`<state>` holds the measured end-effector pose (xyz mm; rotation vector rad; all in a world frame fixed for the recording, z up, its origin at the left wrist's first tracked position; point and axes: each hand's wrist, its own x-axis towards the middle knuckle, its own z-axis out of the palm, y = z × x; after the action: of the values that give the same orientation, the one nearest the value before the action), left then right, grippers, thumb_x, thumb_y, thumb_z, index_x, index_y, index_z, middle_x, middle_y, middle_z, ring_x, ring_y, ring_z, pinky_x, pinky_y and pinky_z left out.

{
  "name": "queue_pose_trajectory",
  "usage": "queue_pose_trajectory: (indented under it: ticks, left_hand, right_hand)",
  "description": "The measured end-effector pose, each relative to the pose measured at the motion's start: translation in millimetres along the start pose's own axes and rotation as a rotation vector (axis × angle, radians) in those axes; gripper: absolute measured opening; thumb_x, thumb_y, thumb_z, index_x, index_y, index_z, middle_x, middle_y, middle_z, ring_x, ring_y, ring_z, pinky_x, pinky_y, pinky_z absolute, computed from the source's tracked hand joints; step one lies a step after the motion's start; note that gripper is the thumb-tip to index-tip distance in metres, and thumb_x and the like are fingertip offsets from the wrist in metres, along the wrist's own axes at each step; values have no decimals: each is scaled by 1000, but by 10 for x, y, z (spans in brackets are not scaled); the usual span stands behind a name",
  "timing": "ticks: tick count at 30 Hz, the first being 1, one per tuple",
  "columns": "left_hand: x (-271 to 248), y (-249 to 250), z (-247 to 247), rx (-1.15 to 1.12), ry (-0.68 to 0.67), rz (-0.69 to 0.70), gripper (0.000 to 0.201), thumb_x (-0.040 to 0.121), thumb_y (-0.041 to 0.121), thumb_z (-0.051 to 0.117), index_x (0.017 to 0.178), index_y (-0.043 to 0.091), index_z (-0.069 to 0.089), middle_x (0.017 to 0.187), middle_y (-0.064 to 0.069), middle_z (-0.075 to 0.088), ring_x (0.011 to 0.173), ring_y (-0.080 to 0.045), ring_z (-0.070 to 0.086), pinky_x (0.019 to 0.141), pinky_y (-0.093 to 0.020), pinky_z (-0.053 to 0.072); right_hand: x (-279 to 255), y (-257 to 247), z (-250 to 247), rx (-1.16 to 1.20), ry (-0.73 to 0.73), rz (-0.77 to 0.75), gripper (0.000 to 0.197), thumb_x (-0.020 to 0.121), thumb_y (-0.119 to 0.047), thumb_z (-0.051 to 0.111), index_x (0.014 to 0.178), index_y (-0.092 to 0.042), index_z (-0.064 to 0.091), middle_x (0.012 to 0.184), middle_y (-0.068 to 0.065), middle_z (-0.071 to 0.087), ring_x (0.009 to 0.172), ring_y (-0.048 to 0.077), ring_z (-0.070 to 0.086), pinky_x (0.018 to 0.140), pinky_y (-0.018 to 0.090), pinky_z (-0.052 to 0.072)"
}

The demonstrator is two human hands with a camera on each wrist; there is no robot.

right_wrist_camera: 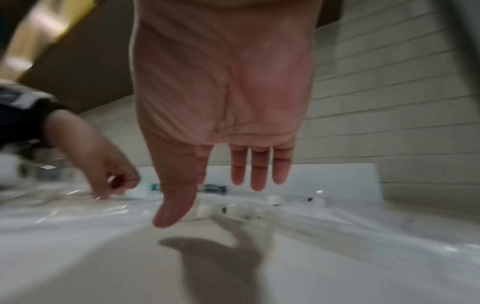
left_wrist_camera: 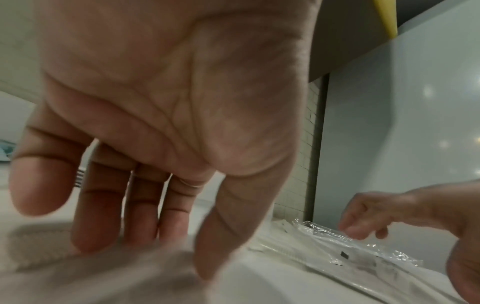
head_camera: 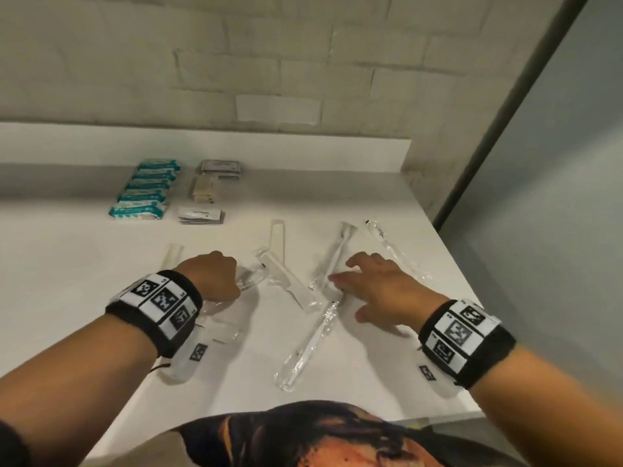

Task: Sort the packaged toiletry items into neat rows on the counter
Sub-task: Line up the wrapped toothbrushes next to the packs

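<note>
I am looking down at the white counter (head_camera: 387, 358), where my right hand (head_camera: 381, 291) is hovering palm down with fingers spread and straight, gripping nothing, its fingertips just over a crossed clump of clear-wrapped white toothbrushes (head_camera: 323, 298) lying near the centre. My left hand (head_camera: 212, 278) is sitting at about 9 o'clock from that clump; its fingers are pointing down onto a crinkled clear plastic packet (head_camera: 249, 281), but I cannot tell whether they are pinching it or only touching it. At 11 o'clock, near the back ledge, a neat row of teal-and-white wipe packets (head_camera: 145, 190) is lying, with stacks of small grey, beige and white sachets (head_camera: 209, 193) just beside it. Another clear-wrapped toothbrush (head_camera: 391, 244) is lying apart at 1 o'clock.
</note>
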<state>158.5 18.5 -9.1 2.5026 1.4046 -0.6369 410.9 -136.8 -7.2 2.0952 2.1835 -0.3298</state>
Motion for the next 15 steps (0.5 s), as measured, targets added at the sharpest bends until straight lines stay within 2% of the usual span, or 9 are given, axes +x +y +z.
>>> queue_pose_trajectory:
  ticks: [2, 4, 5, 6, 9, 11, 13, 15]
  left_hand:
    - [-16, 58, 27, 3, 2, -24, 43, 80, 45, 65, 107, 16, 50, 109, -4, 56, 86, -20, 53, 74, -31, 45]
    - [-47, 104, 41, -26, 8, -41, 50, 79, 42, 69, 116, 14, 48, 112, -3, 59, 91, -19, 53, 74, -28, 42]
    - [-55, 118, 45, -45, 9, -54, 48, 80, 39, 69, 116, 14, 49, 113, -3, 60, 93, -19, 54, 75, -28, 42]
    - [-65, 147, 53, -62, 9, -67, 44, 81, 36, 68, 114, 14, 50, 112, -2, 61, 94, -19, 56, 75, -27, 42]
    - [-81, 180, 35, -92, 70, -72, 18, 88, 35, 58, 89, 19, 49, 103, -3, 61, 85, -19, 53, 71, -28, 39]
    - [-92, 196, -28, -172, 188, -110, 21, 92, 37, 52, 78, 22, 45, 102, -6, 62, 81, -19, 50, 70, -29, 37]
    - [-150, 270, -175, -306, 373, -132, 15, 92, 30, 51, 84, 17, 49, 98, -8, 60, 81, -22, 49, 70, -29, 37]
    - [-192, 429, -358, -398, 548, -121, 11, 92, 25, 48, 89, 14, 47, 87, -5, 55, 80, -24, 49, 69, -30, 35]
  right_hand:
    - [35, -116, 44, -136, 28, -256, 65, 71, -22, 75, 131, -36, 51, 140, 0, 43, 127, 24, 38, 101, 38, 36]
    - [90, -223, 86, -234, 92, -479, 34, 71, -15, 72, 103, -22, 65, 111, 4, 61, 107, 30, 53, 84, 40, 42]
    - [108, -282, 82, -253, 106, -524, 20, 74, -15, 68, 93, -19, 64, 98, 3, 63, 96, 29, 56, 79, 38, 42]
    - [106, -315, 63, -239, 92, -521, 13, 79, -16, 64, 91, -19, 61, 93, 2, 62, 91, 27, 56, 77, 36, 41]
    - [111, -197, -36, -21, 85, -296, 12, 89, -26, 57, 99, -25, 51, 94, -5, 57, 85, 21, 55, 69, 32, 41]
    - [104, 52, -110, 17, 117, -97, 19, 88, -26, 55, 106, -26, 49, 97, -5, 57, 81, 19, 54, 64, 30, 37]
    - [70, 348, -105, -55, 56, 85, 28, 85, -30, 56, 112, -23, 50, 103, -3, 58, 78, 18, 49, 64, 28, 36]
    - [32, 544, -22, -67, -56, 190, 39, 79, -38, 64, 113, -21, 53, 106, 0, 55, 82, 20, 53, 66, 28, 39]
